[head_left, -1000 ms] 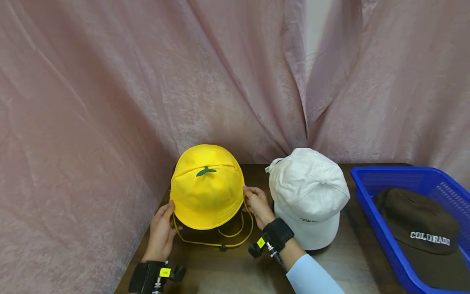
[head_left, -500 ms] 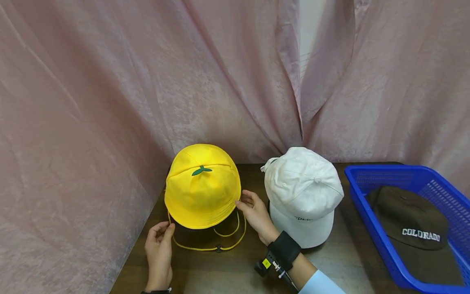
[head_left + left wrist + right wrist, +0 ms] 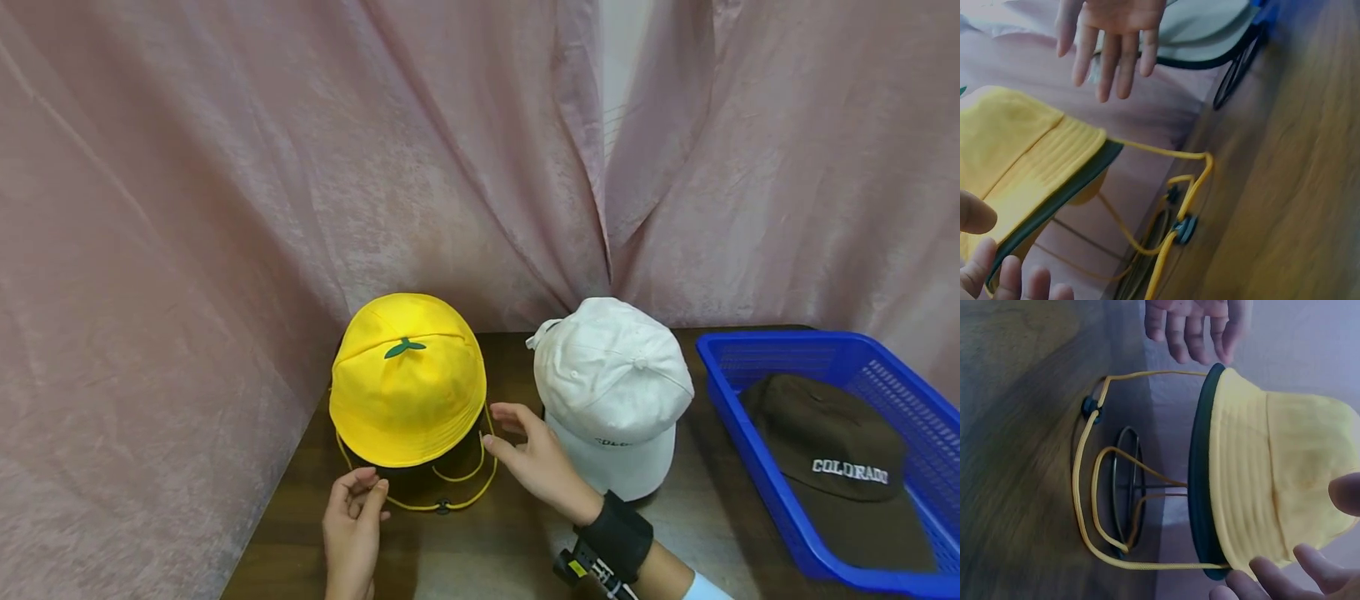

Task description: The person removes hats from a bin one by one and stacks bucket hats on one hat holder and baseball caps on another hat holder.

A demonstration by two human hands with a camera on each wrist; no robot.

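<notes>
Yellow bucket hat [image 3: 407,379], green leaf patch on the crown: sat raised on a thin wire stand [image 3: 1127,487] at the back left of the brown table [image 3: 480,550], close against the pink curtain [image 3: 225,167]. Its yellow chin cord [image 3: 457,492] hung in loops below the brim, a dark toggle on it, lying on the tabletop.

Left hand [image 3: 352,525]: just in front of the hat's near brim, fingers loosely curled, holding nothing; whether a fingertip brushed the cord could not be told.

Right hand [image 3: 536,458]: between the yellow hat and the white cap [image 3: 611,387], fingers relaxed and spread, clear of the brim, gripping nothing. Black wrist strap visible.

White cap: stood to the right of the yellow hat, near it but apart; its support was mostly hidden.

Blue basket [image 3: 735,400]: at the table's right edge, with a brown cap [image 3: 832,442] lettered COLORADO lying inside.
</notes>
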